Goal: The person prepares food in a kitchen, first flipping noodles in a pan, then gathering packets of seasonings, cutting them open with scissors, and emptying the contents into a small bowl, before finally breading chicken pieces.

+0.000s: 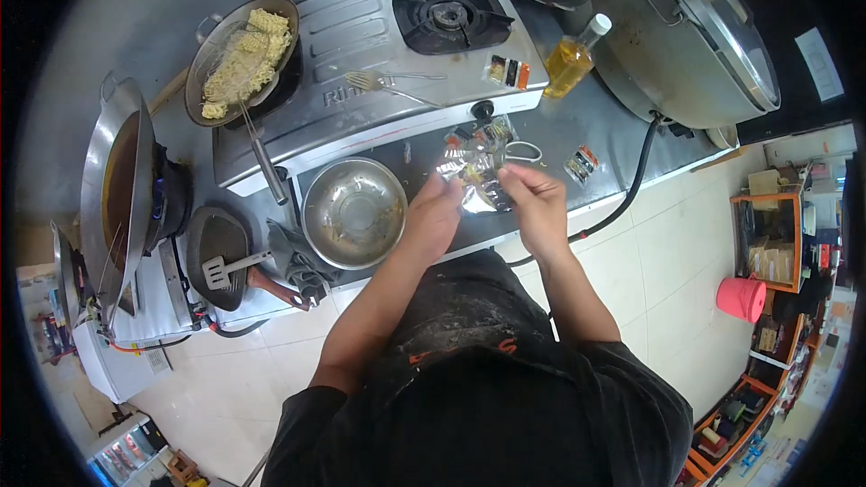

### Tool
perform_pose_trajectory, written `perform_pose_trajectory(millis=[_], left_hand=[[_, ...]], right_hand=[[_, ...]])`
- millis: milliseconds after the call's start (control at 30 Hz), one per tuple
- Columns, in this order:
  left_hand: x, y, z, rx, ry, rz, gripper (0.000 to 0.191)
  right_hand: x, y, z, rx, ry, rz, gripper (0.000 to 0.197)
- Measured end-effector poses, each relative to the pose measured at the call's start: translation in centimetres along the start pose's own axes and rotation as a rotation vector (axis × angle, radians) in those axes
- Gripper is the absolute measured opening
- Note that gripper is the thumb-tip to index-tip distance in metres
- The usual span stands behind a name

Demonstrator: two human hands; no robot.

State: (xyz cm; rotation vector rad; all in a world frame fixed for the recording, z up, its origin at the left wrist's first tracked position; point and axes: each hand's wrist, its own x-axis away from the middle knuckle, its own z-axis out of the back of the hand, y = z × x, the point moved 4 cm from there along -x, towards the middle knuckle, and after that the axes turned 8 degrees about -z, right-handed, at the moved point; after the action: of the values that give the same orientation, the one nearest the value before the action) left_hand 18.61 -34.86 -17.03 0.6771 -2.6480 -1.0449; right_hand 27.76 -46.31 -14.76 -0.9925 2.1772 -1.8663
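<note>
Between them, my left hand (433, 218) and my right hand (538, 203) hold a shiny silver foil packet (473, 179) by its two sides. Behind it on the counter lie more seasoning sachets (500, 127) and a white ring-shaped handle (523, 151). To the right is another sachet (582, 164). A stainless steel bowl (355, 216), bearing some food residue, stands left of my left hand. Two forks (369, 80) and a strip of sachets (507, 72) rest on the gas stove (345, 20). Instant noodles (250, 57) lie in a wire strainer over a pan at upper left.
A wok of brown liquid (118, 182) stands over a blue flame at left. Nearby are a grill pan (220, 243) with a slotted spatula (233, 269) and a dark cloth (298, 257). An oil bottle (575, 57) and a large pot (649, 40) stand at right.
</note>
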Motion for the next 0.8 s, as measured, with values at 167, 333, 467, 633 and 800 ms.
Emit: perform_pose_trajectory(millis=[167,333,467,633,800], left_hand=[[0.1,-0.1,0.5,0.049,0.002,0.008,0.048],[0.3,-0.4,1.0,-0.021,0.052,0.003,0.046],[0.5,-1.1,1.3,-0.101,0.107,0.04,0.041],[0.5,-0.9,0.5,-0.129,0.169,-0.032,0.039],[0.6,-0.2,-0.2,-0.302,0.073,-0.148,0.048]], right_hand=[[0.8,0.1,-1.2,0.105,-0.097,0.029,0.02],[1.0,0.6,-2.3,0.068,-0.194,0.143,0.023],[0.9,0.7,-2.9,0.033,-0.118,0.216,0.024],[1.4,0.5,-3.0,0.136,-0.022,0.302,0.024],[1.0,0.6,-2.3,0.321,0.028,0.314,0.018]])
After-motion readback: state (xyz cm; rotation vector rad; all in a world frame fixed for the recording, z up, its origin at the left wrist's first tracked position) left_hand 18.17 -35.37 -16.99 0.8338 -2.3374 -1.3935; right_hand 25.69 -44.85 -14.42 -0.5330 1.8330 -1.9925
